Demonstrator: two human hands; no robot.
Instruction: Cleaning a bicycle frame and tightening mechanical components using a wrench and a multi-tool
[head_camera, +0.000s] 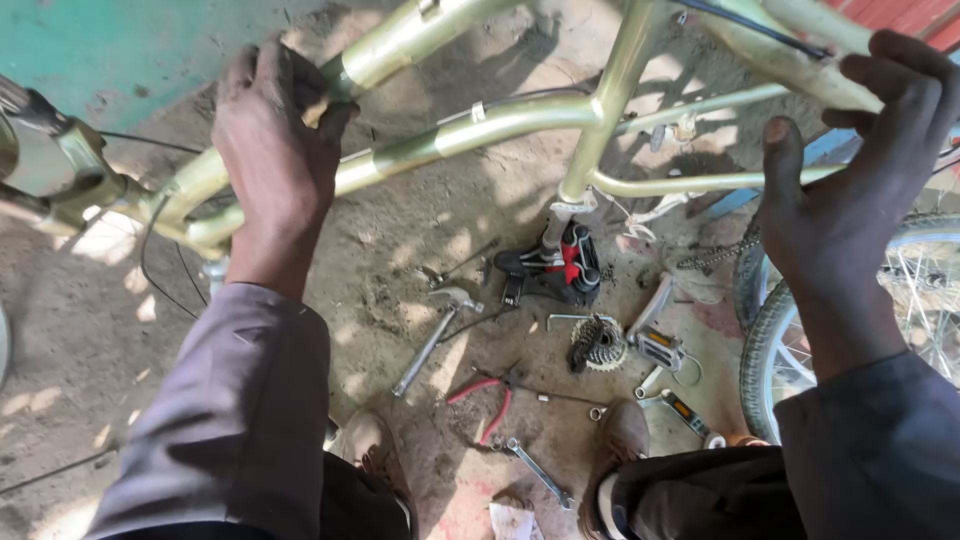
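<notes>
A pale green-gold bicycle frame (520, 118) stretches across the top of the view, turned upside down. My left hand (272, 140) is wrapped around the upper tube near the head end. My right hand (858, 150) grips a frame tube at the upper right, above the spoked rear wheel (770, 350). A black and red saddle (560, 268) rests on the dirt under the seat tube.
Tools lie on the dirt below: a hammer (435, 335), red-handled pliers (485, 400), a spanner (540, 472), a sprocket cluster (598, 345), a pedal (660, 348) and a chain (715, 255). My two shoes (370, 445) stand beside them. A green wall (120, 50) is at upper left.
</notes>
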